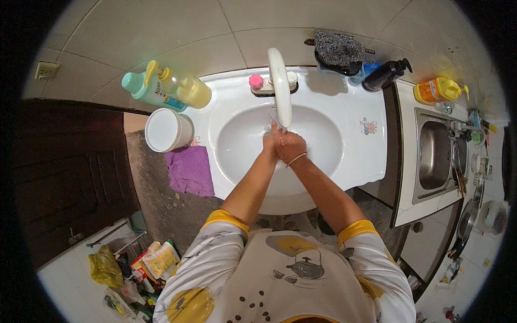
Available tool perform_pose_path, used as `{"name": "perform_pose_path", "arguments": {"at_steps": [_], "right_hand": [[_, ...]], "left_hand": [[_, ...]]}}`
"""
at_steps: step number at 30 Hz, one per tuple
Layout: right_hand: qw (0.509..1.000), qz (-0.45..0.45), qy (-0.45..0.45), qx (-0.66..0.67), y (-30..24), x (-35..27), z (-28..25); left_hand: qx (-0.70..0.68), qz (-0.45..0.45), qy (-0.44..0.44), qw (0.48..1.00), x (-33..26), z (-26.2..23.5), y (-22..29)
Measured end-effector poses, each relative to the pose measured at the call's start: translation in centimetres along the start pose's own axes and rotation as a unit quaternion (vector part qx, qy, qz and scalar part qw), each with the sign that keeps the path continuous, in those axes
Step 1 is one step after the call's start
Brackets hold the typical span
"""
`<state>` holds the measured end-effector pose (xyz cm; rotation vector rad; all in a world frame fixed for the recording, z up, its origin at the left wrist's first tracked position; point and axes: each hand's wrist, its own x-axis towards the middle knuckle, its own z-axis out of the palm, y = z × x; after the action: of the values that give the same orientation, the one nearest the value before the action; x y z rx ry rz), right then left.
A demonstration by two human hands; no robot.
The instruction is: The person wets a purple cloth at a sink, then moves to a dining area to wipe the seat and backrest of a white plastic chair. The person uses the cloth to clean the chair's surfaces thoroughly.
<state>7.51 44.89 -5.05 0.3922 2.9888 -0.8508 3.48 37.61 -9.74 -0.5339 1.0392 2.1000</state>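
Observation:
My left hand [270, 142] and my right hand [292, 145] are pressed together under the spout of the white faucet [280, 86]. Clear water splashes around them, above the bowl of the white sink [336, 134]. The right hand is closed against the left, its knuckles bent, and wears a thin bracelet [297, 159] at the wrist. Of the left hand, the back and thumb show; its other fingers are hidden behind the right hand. I see no object between the hands. A pink knob [256, 81] sits on the faucet base.
On the left rim are pump bottles [188, 90], a white tub [168, 130] and a purple cloth [189, 170]. Steel scouring pads [338, 48] and a black pump bottle [385, 75] stand back right. Beyond is a counter with a steel sink [434, 153]. Bags [105, 269] lie lower left.

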Motion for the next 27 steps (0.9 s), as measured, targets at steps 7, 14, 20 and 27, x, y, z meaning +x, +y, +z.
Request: {"name": "perform_pose_path", "arguments": {"at_steps": [7,14,20,27], "right_hand": [[0.985,0.118,-0.044,0.121,-2.5,1.4,-3.8],[0.982,0.158,-0.003,0.099,4.2,4.2,-1.4],[0.819,0.195,0.075,0.534,1.8,1.7,2.5],[0.997,0.045,-0.011,0.068,0.8,2.2,-1.5]], "left_hand": [[0.342,0.014,0.092,0.935,-1.9,3.2,4.3],[0.002,-0.107,0.024,0.994,-4.9,3.7,3.9],[-0.111,-0.119,-0.03,0.986,-2.3,-1.6,3.5],[-0.158,-0.029,-0.193,0.968,-2.1,0.2,-0.4]]}}
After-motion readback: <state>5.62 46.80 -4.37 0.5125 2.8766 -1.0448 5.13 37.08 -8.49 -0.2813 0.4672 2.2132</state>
